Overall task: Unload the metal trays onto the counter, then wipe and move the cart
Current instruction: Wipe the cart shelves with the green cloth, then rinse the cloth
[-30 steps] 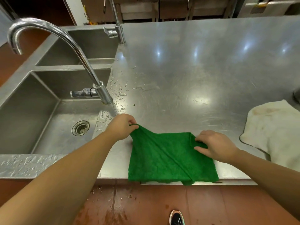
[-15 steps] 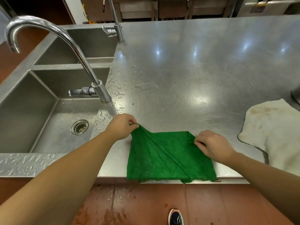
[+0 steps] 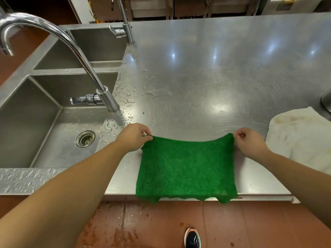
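Observation:
A green cloth (image 3: 186, 169) lies spread flat on the steel counter (image 3: 215, 72), its near edge hanging slightly over the counter's front edge. My left hand (image 3: 133, 136) pinches the cloth's far left corner. My right hand (image 3: 249, 140) pinches its far right corner. The cloth is stretched between both hands. No metal trays and no cart are in view.
A double sink (image 3: 53, 126) with a tall curved tap (image 3: 75, 49) sits to the left; water drops lie on the counter beside it. A stained white cloth (image 3: 300, 136) rests at the right. A second tap (image 3: 125, 20) stands further back. Red floor tiles and my shoe (image 3: 192, 238) show below.
My right hand has unfolded the doubled-over part of the green cloth and pulled its corner out to the right. The cloth now lies opened as one flat rectangle. My left hand kept its corner.

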The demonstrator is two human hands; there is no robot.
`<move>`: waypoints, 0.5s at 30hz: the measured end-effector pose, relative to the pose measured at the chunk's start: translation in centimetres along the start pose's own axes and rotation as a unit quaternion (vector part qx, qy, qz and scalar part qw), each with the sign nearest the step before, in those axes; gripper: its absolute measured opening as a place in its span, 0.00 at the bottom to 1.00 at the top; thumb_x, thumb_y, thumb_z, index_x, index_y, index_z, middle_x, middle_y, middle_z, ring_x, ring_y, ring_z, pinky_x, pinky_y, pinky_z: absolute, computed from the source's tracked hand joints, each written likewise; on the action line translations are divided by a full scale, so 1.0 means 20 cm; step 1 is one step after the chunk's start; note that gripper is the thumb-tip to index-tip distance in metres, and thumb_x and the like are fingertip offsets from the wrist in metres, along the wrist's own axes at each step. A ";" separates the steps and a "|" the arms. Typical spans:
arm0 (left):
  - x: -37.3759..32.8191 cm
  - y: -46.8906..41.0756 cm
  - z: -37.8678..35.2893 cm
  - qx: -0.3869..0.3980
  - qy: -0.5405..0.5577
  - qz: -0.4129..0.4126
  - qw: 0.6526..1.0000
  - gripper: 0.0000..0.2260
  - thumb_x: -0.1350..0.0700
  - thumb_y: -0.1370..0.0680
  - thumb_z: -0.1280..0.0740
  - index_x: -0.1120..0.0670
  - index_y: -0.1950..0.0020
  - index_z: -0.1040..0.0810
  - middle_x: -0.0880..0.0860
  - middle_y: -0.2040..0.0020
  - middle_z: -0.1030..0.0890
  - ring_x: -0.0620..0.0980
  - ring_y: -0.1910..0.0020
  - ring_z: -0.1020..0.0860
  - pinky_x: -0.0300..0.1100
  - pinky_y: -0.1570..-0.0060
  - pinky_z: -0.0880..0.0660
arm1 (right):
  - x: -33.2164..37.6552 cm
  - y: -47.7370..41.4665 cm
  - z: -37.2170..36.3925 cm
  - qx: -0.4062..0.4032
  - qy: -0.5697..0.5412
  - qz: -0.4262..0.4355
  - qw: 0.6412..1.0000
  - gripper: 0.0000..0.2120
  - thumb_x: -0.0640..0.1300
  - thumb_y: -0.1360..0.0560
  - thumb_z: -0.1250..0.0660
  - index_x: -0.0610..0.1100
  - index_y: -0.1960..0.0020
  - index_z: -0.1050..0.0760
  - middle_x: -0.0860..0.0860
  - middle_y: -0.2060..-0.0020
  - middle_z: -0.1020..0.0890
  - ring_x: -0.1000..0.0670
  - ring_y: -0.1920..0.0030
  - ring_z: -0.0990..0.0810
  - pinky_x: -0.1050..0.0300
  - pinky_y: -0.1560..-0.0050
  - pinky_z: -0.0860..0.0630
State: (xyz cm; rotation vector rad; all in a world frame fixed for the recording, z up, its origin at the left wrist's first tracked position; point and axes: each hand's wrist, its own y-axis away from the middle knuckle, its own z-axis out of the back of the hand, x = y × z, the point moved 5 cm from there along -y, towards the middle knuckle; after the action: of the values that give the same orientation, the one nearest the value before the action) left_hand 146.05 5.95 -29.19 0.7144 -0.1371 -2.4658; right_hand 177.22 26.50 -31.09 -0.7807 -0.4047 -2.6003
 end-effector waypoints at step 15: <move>0.03 0.02 0.00 -0.047 -0.079 0.015 0.996 0.11 0.47 0.23 0.33 0.47 0.42 0.22 0.49 0.49 0.21 0.49 0.53 0.24 0.44 0.56 0.26 | 0.08 -0.01 -0.02 -0.074 0.006 0.057 0.996 0.08 0.40 0.22 0.38 0.39 0.48 0.21 0.45 0.54 0.18 0.46 0.58 0.23 0.57 0.57 0.30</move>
State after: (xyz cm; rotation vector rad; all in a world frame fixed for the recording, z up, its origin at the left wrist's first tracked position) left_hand 145.97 5.28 -29.38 0.4730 -0.0906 -2.4799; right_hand 175.70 26.17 -30.55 -0.8114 -0.1590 -2.5487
